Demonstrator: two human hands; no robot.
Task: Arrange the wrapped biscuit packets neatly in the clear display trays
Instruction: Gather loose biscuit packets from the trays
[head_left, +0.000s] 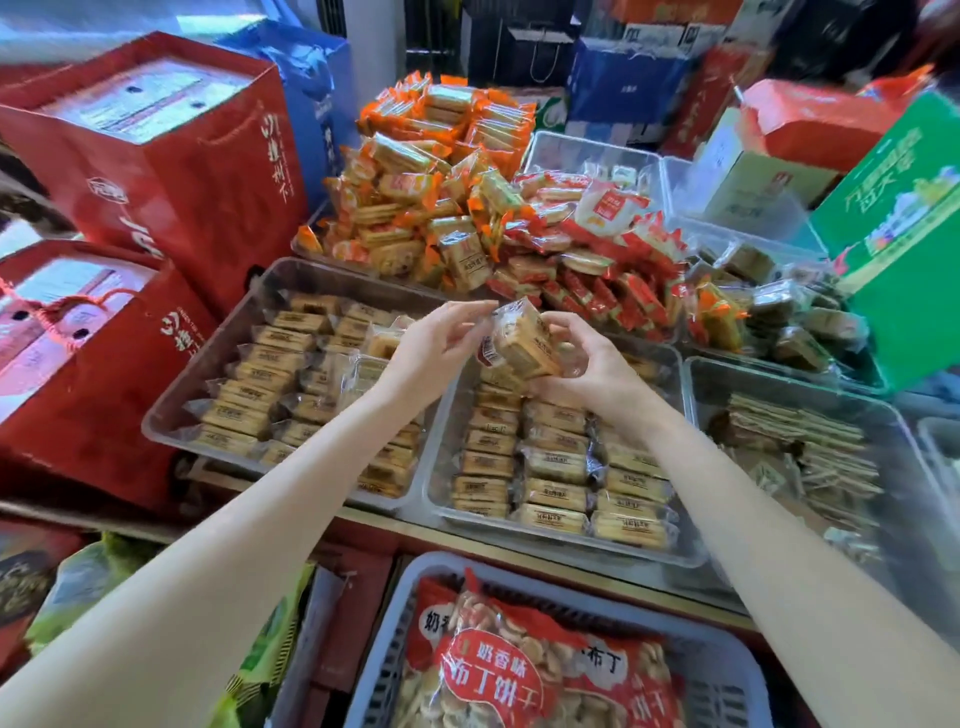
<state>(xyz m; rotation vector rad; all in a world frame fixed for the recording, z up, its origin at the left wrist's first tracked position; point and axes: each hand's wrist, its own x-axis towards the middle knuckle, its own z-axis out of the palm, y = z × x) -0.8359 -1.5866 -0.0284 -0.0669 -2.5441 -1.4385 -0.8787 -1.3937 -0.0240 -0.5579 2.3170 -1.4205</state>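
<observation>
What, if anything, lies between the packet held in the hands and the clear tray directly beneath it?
Nothing visible blocks the way. The biscuit packet, held by the left hand and right hand, hangs over the far end of the middle tray. Only packets already lying in rows are below it, and the hands hide the spot directly underneath.

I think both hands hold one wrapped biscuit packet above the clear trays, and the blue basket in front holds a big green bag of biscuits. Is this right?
Not quite. The head view shows the bag in the blue basket is red, not green. The rest stands: the left hand and right hand hold one wrapped biscuit packet above the clear trays.
</observation>
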